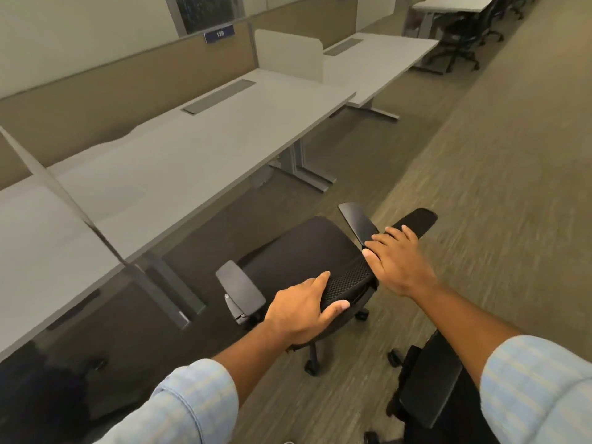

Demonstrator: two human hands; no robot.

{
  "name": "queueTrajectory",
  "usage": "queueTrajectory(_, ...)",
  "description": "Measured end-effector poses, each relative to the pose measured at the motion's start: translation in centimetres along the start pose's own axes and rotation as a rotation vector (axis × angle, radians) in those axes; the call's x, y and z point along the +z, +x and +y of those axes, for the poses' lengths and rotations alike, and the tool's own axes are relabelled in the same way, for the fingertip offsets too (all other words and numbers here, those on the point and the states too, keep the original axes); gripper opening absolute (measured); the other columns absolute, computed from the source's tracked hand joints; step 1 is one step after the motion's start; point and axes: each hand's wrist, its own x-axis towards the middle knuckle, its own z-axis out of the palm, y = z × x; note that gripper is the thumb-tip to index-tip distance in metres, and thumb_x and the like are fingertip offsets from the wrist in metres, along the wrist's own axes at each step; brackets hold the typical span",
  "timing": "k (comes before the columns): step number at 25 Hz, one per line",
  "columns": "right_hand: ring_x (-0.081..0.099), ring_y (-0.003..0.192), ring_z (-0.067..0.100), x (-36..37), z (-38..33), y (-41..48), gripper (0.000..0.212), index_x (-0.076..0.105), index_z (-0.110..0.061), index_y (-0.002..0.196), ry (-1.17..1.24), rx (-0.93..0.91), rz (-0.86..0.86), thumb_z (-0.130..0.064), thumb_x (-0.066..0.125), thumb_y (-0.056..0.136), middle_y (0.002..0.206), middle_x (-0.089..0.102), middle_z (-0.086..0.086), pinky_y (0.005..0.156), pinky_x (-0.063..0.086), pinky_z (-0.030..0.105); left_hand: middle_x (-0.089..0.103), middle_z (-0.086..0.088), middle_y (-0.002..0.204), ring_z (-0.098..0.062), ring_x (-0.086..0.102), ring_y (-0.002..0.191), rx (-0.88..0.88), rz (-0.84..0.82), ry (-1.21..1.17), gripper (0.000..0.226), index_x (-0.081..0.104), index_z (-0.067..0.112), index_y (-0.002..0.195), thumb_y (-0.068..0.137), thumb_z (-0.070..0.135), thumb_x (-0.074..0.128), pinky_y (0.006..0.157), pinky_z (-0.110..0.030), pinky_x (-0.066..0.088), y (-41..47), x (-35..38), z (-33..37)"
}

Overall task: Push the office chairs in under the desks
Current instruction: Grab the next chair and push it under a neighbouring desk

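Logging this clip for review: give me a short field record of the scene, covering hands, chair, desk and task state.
left hand: gripping top edge of chair backrest
right hand: resting flat on backrest top, near armrest
office chair: black mesh, on carpet, facing grey desk, not yet under it
second chair: lower right, partly visible
task state: push not finished

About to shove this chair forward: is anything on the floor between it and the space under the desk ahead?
Nothing visible blocks it. Both hands, left hand and right hand, rest on the chair backrest. The carpet between the chair and the desk is bare; the desk's legs stand off to the sides of the opening.
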Motion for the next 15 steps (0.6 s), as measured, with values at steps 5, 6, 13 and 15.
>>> queueTrajectory(5,0.060,0.133,0.038,1.3,-1.7,3.6,0.064,0.081,-0.019,0.114,-0.014,-0.031,-0.001,-0.051,0.026,0.105,0.124,0.078,0.006,0.120,0.034,0.063,0.060,-0.001,0.158,-0.028,0.063,0.135,-0.076,0.028,0.029,0.105,0.031,0.028,0.166,0.090,0.099,0.015,0.099,-0.049,0.056,1.1,-1.6,-2.6)
queueTrajectory(6,0.060,0.132,0.037,1.6,-2.2,4.5,0.064,0.081,-0.020,0.113,-0.010,-0.035,-0.001,-0.052,0.026,0.105,0.123,0.078,0.005,0.120,0.034,0.062,0.060,0.000,0.158,-0.029,0.063,0.135,-0.083,0.026,0.035,0.104,0.031,0.029,0.166,0.091,0.099,0.016,0.099,-0.049,0.056,1.4,-2.0,-3.4)
queueTrajectory(13,0.063,0.127,0.033,3.8,-5.0,11.9,0.057,0.080,-0.021,0.108,0.023,-0.042,0.038,-0.050,0.030,0.104,0.114,0.078,0.002,0.121,0.036,0.062,0.067,0.002,0.148,-0.023,0.067,0.125,-0.076,0.028,0.005,0.102,0.034,0.030,0.164,0.090,0.100,0.021,0.086,-0.035,0.048,5.7,-4.4,-10.4)
queueTrajectory(15,0.063,0.126,0.033,4.5,-5.0,14.0,0.056,0.080,-0.021,0.106,0.029,-0.045,0.063,-0.049,0.031,0.104,0.112,0.079,0.002,0.120,0.036,0.062,0.068,0.001,0.145,-0.023,0.068,0.123,-0.067,0.043,-0.002,0.104,0.035,0.028,0.163,0.089,0.101,0.021,0.084,-0.034,0.047,7.3,-4.8,-11.8)
